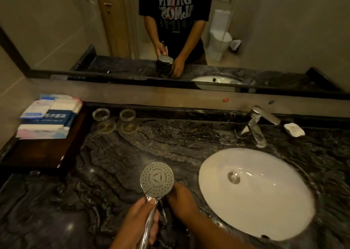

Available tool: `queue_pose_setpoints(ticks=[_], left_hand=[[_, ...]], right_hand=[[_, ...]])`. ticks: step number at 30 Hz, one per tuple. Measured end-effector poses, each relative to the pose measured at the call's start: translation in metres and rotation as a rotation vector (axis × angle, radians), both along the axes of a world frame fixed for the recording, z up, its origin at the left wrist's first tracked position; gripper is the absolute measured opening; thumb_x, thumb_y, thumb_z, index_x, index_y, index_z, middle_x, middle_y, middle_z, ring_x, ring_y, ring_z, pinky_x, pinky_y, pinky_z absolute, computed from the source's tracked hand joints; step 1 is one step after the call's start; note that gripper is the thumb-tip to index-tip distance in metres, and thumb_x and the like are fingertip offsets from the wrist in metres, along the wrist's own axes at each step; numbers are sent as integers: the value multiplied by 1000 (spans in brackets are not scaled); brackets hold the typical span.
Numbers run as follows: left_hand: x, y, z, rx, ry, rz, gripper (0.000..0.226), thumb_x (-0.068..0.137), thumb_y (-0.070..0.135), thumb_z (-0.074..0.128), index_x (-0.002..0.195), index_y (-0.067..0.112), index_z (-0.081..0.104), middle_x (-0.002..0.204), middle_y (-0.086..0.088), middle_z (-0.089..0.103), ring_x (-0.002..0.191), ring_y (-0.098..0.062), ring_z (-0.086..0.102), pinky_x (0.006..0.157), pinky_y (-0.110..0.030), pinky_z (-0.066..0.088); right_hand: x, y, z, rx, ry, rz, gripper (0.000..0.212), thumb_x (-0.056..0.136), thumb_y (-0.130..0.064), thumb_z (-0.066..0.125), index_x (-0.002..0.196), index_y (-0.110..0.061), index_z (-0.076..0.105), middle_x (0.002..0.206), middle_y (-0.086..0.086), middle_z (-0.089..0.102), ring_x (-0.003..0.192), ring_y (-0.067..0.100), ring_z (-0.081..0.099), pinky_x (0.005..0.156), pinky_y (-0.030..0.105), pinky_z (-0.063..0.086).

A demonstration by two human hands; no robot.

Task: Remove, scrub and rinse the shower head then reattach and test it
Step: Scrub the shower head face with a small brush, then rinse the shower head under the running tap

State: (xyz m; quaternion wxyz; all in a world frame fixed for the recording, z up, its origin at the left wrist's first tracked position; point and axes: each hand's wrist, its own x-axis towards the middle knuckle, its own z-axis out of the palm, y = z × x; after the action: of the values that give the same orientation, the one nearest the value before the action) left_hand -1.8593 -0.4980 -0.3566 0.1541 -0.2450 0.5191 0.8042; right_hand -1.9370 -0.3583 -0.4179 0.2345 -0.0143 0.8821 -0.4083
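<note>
Currently held: the shower head (156, 178) is gripped at its handle by the left hand (141, 217), spray face up, above the front part of the table (132, 150) and just left of the sink (265, 201).
Cut off: the lower end of the handle and both forearms are lost at the bottom edge.
Right hand (181, 197): it is placed just behind the round head, low to the table. Its fingertips are covered by the head, so it cannot be told whether something is grasped or the fingers are loose.
Hard to read: the print on the packets (49, 114) is too small, and the right side of the sink is blurred.
Counted as one: one sink with one drain plug (233, 177), one faucet (258, 129), one white soap dish (294, 129), one dark tray (37, 154) on which the packets are stacked, one mirror (56, 31).
Counted as two: two round glass dishes (101, 114) are seen at the back edge. Two more round shapes (106, 127) lie just before them, and it cannot be told if these are dishes or reflections.
Wall marks: one red dot (225, 99) and one blue dot (271, 102).
</note>
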Motion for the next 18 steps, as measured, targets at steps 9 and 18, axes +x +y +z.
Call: queue_pose_setpoints(ticks=[9, 18], left_hand=[[-68, 173, -11, 27, 27, -54, 28, 95, 15, 50, 92, -13, 49, 56, -21, 47, 30, -17, 41, 35, -17, 34], [-125, 327, -57, 31, -67, 33, 24, 98, 22, 50, 99, 9, 70, 63, -17, 53, 38, -20, 43, 40, -18, 33]], right_hand=[[-61, 195, 9, -202, 59, -155, 13, 96, -20, 57, 102, -29, 63, 91, -4, 70, 74, 11, 70, 74, 38, 60], [-168, 355, 94, -170, 687, -104, 13, 97, -22, 52, 107, -28, 59, 86, -9, 64, 75, 6, 63, 63, 25, 56]])
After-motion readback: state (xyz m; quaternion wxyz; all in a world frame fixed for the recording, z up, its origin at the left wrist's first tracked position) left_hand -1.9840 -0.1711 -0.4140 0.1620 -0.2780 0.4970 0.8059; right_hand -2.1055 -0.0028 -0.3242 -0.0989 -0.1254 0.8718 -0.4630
